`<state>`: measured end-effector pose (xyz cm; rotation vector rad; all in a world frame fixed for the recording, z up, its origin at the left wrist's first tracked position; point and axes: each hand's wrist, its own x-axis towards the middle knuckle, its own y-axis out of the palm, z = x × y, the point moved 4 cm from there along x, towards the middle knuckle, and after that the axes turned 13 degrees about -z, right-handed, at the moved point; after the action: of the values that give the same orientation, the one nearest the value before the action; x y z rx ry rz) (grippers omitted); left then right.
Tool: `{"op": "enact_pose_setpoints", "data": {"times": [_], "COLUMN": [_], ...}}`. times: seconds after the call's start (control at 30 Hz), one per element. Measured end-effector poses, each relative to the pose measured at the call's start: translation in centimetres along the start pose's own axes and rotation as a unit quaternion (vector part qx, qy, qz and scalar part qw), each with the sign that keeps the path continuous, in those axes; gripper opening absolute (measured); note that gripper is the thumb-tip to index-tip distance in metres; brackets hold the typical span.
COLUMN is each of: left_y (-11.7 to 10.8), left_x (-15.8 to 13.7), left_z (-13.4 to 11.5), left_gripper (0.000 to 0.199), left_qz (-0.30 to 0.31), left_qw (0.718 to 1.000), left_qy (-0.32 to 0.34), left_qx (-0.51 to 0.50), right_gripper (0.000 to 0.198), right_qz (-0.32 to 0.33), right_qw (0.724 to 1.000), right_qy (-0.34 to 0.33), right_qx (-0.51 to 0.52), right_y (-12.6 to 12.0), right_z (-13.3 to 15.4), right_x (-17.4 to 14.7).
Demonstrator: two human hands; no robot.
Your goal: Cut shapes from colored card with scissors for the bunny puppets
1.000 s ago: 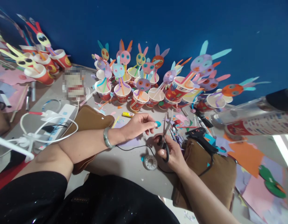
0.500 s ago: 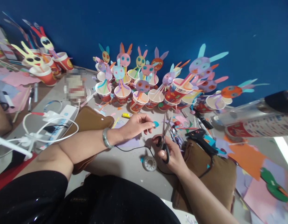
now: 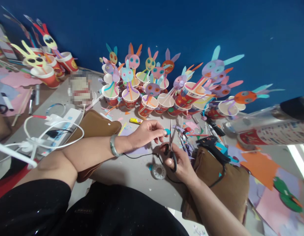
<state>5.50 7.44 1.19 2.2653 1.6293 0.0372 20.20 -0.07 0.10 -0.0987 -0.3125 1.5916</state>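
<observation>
While the left hand (image 3: 149, 134) pinches a small, rounded piece of turquoise paper (image 3: 167, 131) between thumb and index finger, its other fingers curl loosely beneath, and the right hand (image 3: 182, 164) grips a pair of scissors with black handles and slim metal blades (image 3: 171, 142), fingers wrapped around the loops. The blades stand parted and point away from the body. What has changed over the last second is the gap: the scissors have drawn in toward the paper, so the nearer blade now stands just beside its right edge, where a clear space showed before. This seems to put the paper within easy reach of the cutting edges, though whether metal and paper touch is too small to tell. Both hands hang over a grey tabletop (image 3: 139, 168), near the middle of the workspace. Below them lies a white, ring-shaped spool (image 3: 154, 171), close to a thin black cable (image 3: 138, 157). Beyond the left hand is a small yellow tube (image 3: 135, 121), and farther back stand red printed paper cups (image 3: 148, 106) bearing colourful, long-eared paper heads (image 3: 152, 88).
</observation>
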Motion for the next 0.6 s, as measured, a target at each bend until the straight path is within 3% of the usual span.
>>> {"op": "enact_pose_setpoints", "data": {"times": [0.6], "left_y": [0.42], "left_x": [-0.34], "left_z": [0.14], "left_gripper": [0.016], "left_qz": [0.003], "left_qw": [0.999], "left_qy": [-0.038], "left_qx": [-0.011], "right_gripper": [0.056], "right_qz": [0.010], "right_qw": [1.000], "right_qy": [0.008], "right_qx": [-0.003], "right_y": [0.37], "right_z": [-0.22], "right_x": [-0.09]}}
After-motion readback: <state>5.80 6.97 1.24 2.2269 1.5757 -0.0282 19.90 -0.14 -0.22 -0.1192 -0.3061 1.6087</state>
